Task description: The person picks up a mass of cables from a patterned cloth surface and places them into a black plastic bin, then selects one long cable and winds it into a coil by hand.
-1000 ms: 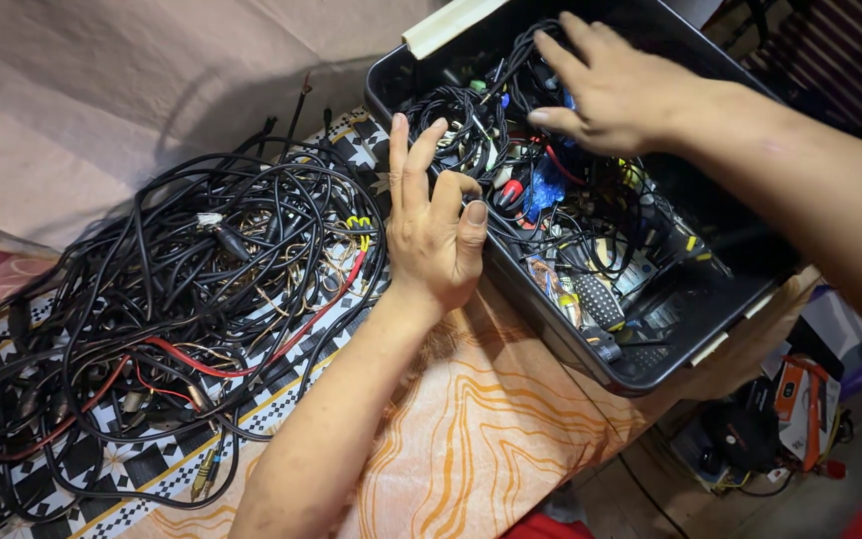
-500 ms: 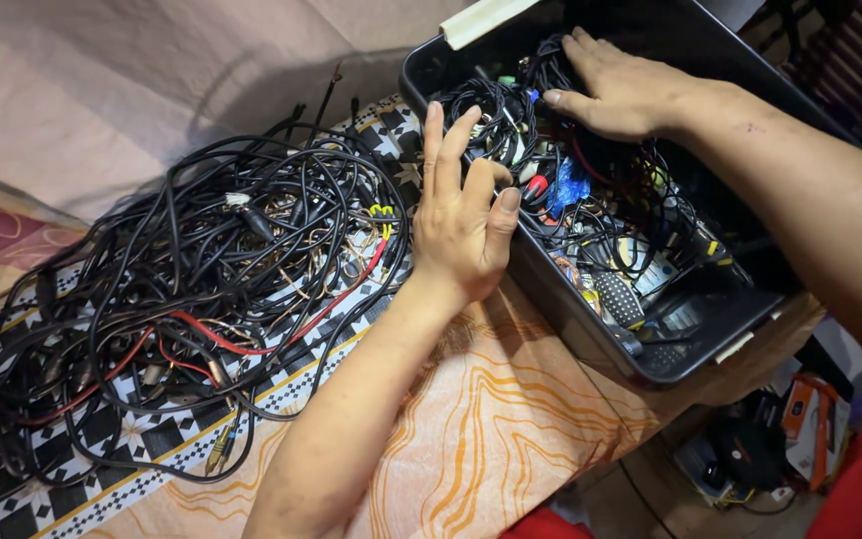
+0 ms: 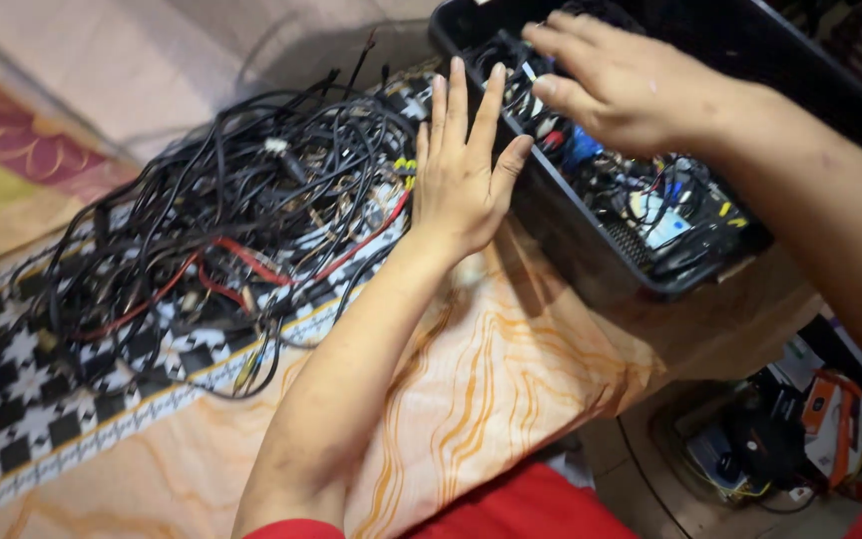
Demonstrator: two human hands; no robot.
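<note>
Head view: a tabletop (image 3: 511, 399) under an orange patterned cloth carries a big tangle of black and red cables (image 3: 221, 230) toward its left side. A black bin (image 3: 591, 255) full of wires sits at the far right corner. The left hand (image 3: 461, 180) lies flat, fingers spread, against the bin's near wall. The right hand (image 3: 621, 85) reaches into the bin, fingers loosely curled over the wires, gripping nothing visible.
</note>
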